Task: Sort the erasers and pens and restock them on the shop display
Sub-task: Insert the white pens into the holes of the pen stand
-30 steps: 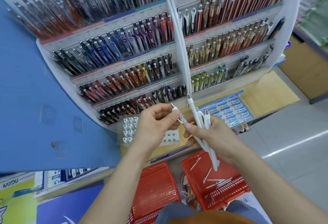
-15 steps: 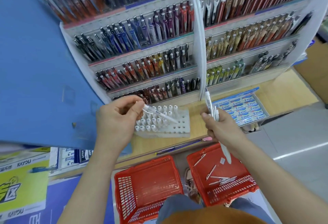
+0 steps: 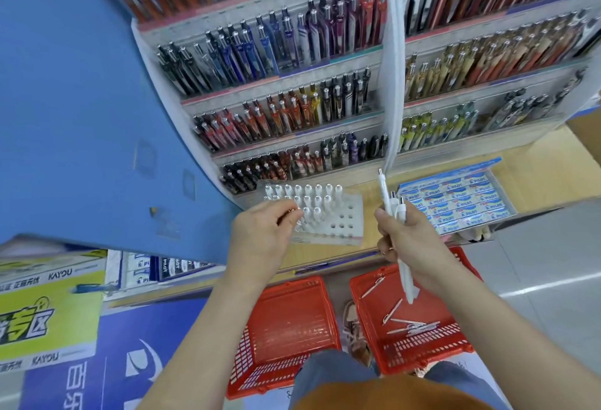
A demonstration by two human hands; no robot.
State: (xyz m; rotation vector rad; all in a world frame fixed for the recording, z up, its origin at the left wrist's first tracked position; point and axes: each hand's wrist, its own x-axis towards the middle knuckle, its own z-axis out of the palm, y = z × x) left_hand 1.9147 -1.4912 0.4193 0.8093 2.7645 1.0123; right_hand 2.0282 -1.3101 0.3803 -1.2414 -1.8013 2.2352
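White pens (image 3: 390,206): light, stiff, slick plastic, bunched upright in gripping right hand (image 3: 413,243) by the table (image 3: 536,162). Left hand (image 3: 260,237) pinching single pen (image 3: 290,213) at holed tray (image 3: 344,227). Best pinched near the top, probably.

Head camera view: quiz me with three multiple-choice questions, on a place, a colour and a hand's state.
1. Where is the Pilot eraser box relative to the white pen stand?
A) to its left
B) to its right
C) inside a basket
2. What colour are the left basket and right basket on the floor?
A) blue
B) green
C) red
3. What is the right hand doing?
A) gripping a bunch of white pens
B) hanging open
C) pressing flat on the shelf
Answers: 1 B, the box lies right of the stand; 2 C, both are red; 3 A, its fingers curl round the pens.
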